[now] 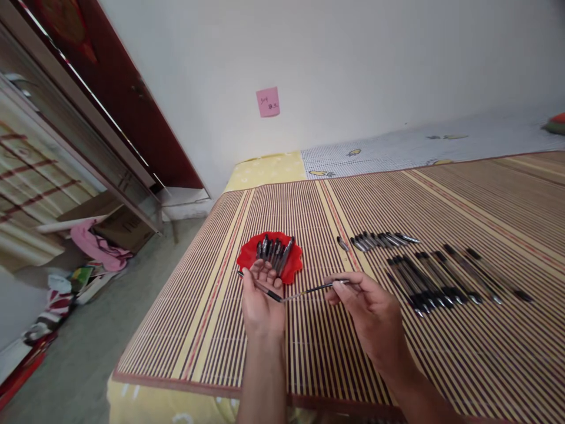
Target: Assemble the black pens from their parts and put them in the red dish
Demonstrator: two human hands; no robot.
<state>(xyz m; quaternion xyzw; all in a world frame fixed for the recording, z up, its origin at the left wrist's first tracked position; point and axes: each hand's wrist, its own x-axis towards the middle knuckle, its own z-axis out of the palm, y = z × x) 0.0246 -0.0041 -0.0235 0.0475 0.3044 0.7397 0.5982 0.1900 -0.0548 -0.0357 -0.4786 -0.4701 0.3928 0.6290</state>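
Note:
My left hand (261, 297) is palm up over a striped bamboo mat (309, 341), its fingers curled round a dark pen barrel (260, 287) that lies across the palm. My right hand (368, 306) pinches a thin pen refill (315, 288), whose tip points left toward the barrel's open end. Just beyond my left fingers sits a red scalloped dish (247, 254) holding several dark pen parts (274, 250).
A row of several pen tips (379, 239) lies on the mat beyond my right hand, and several assembled pens (445, 277) lie side by side to the right. A pink note (268, 101) is stuck on the wall. Clutter and a cabinet stand at the left.

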